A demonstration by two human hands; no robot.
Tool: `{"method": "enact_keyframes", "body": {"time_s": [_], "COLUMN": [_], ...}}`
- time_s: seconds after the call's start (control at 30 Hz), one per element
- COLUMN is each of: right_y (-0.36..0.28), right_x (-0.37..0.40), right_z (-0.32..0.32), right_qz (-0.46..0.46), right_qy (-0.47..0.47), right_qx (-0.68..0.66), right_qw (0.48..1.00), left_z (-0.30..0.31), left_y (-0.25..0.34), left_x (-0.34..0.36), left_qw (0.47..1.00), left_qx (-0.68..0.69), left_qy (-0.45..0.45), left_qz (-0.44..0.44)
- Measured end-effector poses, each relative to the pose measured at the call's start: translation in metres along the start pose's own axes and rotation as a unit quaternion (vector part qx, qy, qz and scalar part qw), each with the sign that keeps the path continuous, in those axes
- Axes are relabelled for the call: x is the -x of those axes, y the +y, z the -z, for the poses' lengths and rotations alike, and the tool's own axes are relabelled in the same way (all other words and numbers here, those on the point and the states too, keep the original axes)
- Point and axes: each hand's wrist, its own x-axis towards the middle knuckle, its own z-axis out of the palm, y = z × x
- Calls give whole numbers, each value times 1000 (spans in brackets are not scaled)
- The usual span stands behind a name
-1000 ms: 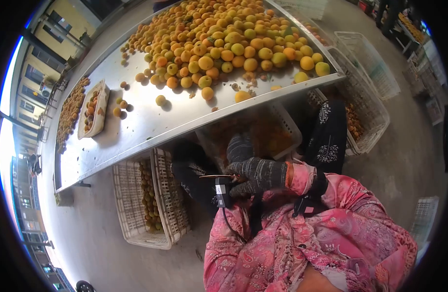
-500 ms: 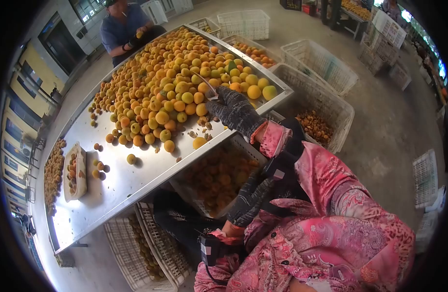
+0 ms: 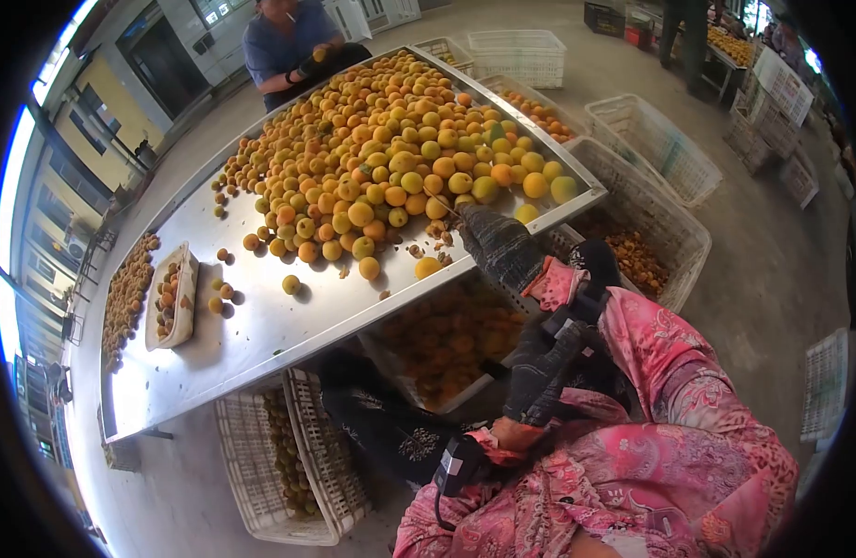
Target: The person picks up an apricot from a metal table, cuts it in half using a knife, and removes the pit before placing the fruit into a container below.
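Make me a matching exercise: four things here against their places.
1 dark-gloved right hand
2 small white tray of fruit
3 white plastic crate of greenish fruit
4 person in blue shirt

A beyond the shiny steel table's far end
B floor, by the table's near-left edge
C table's near edge, beside the orange apricot pile
D on the table, left of the pile

Pairs: 1-C, 2-D, 3-B, 4-A

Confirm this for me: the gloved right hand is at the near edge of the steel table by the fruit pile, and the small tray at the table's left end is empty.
Not quite. The small tray is not empty: the head view shows several fruits lying in it. The rest stands: the gloved right hand is at the near edge of the steel table, by the fruit pile.
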Motion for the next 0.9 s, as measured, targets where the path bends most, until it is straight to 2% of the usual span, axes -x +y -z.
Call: {"method": "enact_keyframes", "body": {"time_s": [0.07, 0.1, 0.27, 0.3, 0.33, 0.37, 0.4, 0.43, 0.53, 0.7, 0.73, 0.77, 0.8, 0.87, 0.9], "right_y": [-1, 1, 6, 6, 5, 4, 3, 3, -1, -9, -13, -19, -22, 5, 37], "right_x": [2, 2, 8, 9, 9, 10, 10, 11, 11, 11, 8, 6, 6, 24, 44], "right_z": [-1, -8, -12, -11, -10, -9, -8, -6, -2, 7, 11, 18, 20, 1, -26], "right_qz": [25, 81, 78, 77, 76, 76, 75, 74, 69, 65, 68, -44, -155, -166, -196], "right_qy": [-84, -79, -94, -97, -100, -103, -107, -110, -119, -131, -129, -164, -199, -173, -187], "right_qx": [40, 65, 46, 42, 38, 35, 31, 27, 15, -16, -20, -43, -67, -119, -216], "right_qw": [995, 991, 991, 991, 991, 991, 991, 991, 990, 989, 989, 985, 965, 963, 938], "left_z": [2, 4, 15, 44, 17, 39, 7, 36, 47, 70, 60, 39, 31, 51, 62], "left_y": [-6, -10, -38, -39, -49, -51, -61, -65, -73, -82, -58, -15, 10, 11, 11], "left_x": [-2, -7, -13, 8, -19, -3, -36, -11, -21, -38, -31, -17, -8, -9, -8], "left_qw": [1000, 999, 970, 959, 946, 932, 917, 900, 839, 706, 704, 817, 904, 901, 899], "left_qx": [-18, -47, -187, -215, -243, -269, -296, -322, -401, -528, -532, -459, -369, -356, -340], "left_qy": [16, 8, -25, -32, -39, -45, -51, -57, -75, -96, -94, -68, -38, -37, -42], "left_qz": [13, -15, -155, -183, -210, -237, -264, -289, -360, -462, -461, -343, -213, -244, -274]}}
